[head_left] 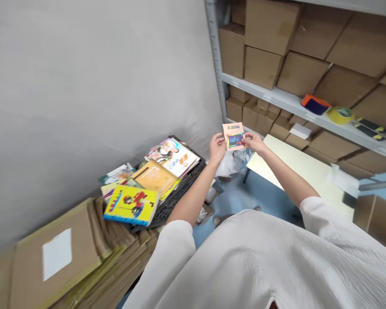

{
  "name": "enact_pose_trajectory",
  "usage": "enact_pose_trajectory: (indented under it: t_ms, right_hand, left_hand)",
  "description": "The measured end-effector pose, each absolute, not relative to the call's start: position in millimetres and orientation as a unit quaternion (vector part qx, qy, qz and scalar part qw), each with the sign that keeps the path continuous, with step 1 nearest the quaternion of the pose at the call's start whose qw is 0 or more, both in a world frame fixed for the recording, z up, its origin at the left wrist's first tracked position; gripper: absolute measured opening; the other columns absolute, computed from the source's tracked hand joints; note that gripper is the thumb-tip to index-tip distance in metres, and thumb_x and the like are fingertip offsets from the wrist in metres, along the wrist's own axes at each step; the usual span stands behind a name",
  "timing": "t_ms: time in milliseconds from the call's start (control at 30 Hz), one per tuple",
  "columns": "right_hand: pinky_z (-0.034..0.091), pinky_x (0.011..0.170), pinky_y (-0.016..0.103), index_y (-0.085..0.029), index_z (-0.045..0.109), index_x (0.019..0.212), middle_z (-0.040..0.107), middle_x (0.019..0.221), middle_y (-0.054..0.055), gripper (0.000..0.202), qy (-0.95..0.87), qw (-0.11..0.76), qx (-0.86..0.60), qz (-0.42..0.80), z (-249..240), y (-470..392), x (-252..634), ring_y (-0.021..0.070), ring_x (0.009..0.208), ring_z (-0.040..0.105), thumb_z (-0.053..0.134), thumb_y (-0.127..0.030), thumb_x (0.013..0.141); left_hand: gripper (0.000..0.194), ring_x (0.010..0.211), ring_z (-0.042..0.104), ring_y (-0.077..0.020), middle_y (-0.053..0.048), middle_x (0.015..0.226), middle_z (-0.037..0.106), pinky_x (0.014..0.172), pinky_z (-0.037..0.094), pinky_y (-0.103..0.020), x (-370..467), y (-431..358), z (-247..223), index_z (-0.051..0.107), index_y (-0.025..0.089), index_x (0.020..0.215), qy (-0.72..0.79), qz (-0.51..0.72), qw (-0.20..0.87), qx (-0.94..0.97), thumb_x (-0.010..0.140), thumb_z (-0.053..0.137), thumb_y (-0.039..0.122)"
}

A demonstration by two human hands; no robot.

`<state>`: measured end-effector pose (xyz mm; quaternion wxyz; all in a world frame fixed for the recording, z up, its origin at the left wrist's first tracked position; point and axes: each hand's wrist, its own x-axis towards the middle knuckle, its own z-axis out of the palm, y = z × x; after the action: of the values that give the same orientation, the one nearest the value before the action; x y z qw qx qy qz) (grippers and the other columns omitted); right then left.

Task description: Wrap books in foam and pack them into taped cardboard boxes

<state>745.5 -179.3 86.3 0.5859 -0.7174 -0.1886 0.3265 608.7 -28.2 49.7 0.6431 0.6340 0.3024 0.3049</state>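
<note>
Out in front of me, both hands hold up a small flat pink booklet point(236, 136) with rainbow lettering and a dark, colourful picture on its face. My left hand point(218, 148) is closed at its left edge, with the fingers curled. At the right edge, my right hand point(254, 143) pinches it, thumb over the front. Whether it is a booklet or a single card I cannot tell for sure. Below and left of my hands, a black crate point(176, 196) bears a heap of books, among them a yellow book point(131, 205) and an orange one point(155, 177).
Flattened cardboard point(56, 253) is stacked at lower left against a grey wall point(99, 73). Metal shelves point(276, 94) with brown boxes point(263, 66) and yellow tape point(340, 115) stand at right. A pale table point(296, 161) lies under my right arm; plastic bags point(229, 165) sit beyond.
</note>
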Motion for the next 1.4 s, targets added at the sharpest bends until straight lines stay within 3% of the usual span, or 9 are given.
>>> enact_pose_trajectory:
  t_ms: [300, 500, 1033, 1233, 1333, 1400]
  right_hand:
    - [0.051, 0.071, 0.026, -0.022, 0.065, 0.085, 0.074, 0.076, 0.0, 0.013, -0.064, 0.546, -0.778, 0.303, 56.2, -323.5, 817.0, 0.0152, 0.075, 0.068, 0.075, -0.022, 0.076]
    - [0.049, 0.072, 0.026, -0.022, 0.062, 0.085, 0.073, 0.077, -0.001, 0.015, 0.007, 0.548, -0.782, 0.297, 34.7, -367.5, 830.2, 0.0161, 0.079, 0.07, 0.072, -0.021, 0.074]
    - [0.044, 0.067, 0.026, -0.023, 0.061, 0.082, 0.068, 0.074, -0.001, 0.021, 0.189, 0.568, -0.754, 0.271, -51.5, -367.7, 843.4, 0.0168, 0.079, 0.065, 0.077, -0.025, 0.067]
    - [0.047, 0.07, 0.028, -0.023, 0.06, 0.082, 0.067, 0.074, -0.002, 0.022, 0.2, 0.58, -0.744, 0.264, -72.2, -367.0, 845.9, 0.0169, 0.078, 0.064, 0.077, -0.027, 0.068]
    - [0.05, 0.073, 0.031, -0.023, 0.061, 0.085, 0.069, 0.074, -0.002, 0.023, 0.191, 0.588, -0.747, 0.244, -77.0, -365.3, 847.9, 0.0181, 0.078, 0.065, 0.075, -0.029, 0.068]
    - [0.053, 0.075, 0.032, -0.023, 0.062, 0.088, 0.069, 0.073, -0.001, 0.022, 0.176, 0.592, -0.756, 0.217, -78.2, -361.5, 847.8, 0.0192, 0.077, 0.066, 0.072, -0.031, 0.07]
  left_hand:
    - [0.035, 0.103, 0.079, -0.0212, -0.009, 0.106, 0.08, 0.097, 0.065, -0.037, 721.4, -139.1, 10.5, 0.068, 0.02, 0.11, 0.279, 0.199, 0.685, 0.643, 0.078, 0.064, 0.005]
    - [0.039, 0.106, 0.079, -0.0228, -0.009, 0.104, 0.079, 0.101, 0.064, -0.04, 764.9, -168.9, -18.0, 0.069, 0.02, 0.111, 0.248, 0.124, 0.67, 0.688, 0.075, 0.063, 0.007]
    - [0.037, 0.109, 0.077, -0.0249, -0.009, 0.104, 0.078, 0.098, 0.062, -0.038, 823.9, -159.3, -111.9, 0.07, 0.019, 0.109, 0.218, -0.055, 0.683, 0.695, 0.076, 0.063, 0.005]
    - [0.034, 0.111, 0.076, -0.0246, -0.012, 0.118, 0.077, 0.099, 0.061, -0.038, 826.3, -157.2, -122.5, 0.072, 0.019, 0.11, 0.209, -0.05, 0.654, 0.725, 0.081, 0.064, 0.004]
    - [0.032, 0.112, 0.075, -0.025, -0.012, 0.132, 0.073, 0.101, 0.061, -0.039, 824.9, -159.9, -119.5, 0.073, 0.02, 0.114, 0.203, -0.033, 0.625, 0.753, 0.084, 0.067, 0.009]
    - [0.029, 0.114, 0.075, -0.0256, -0.013, 0.131, 0.075, 0.103, 0.061, -0.039, 825.0, -165.2, -115.1, 0.073, 0.02, 0.116, 0.187, -0.039, 0.635, 0.748, 0.089, 0.07, 0.014]
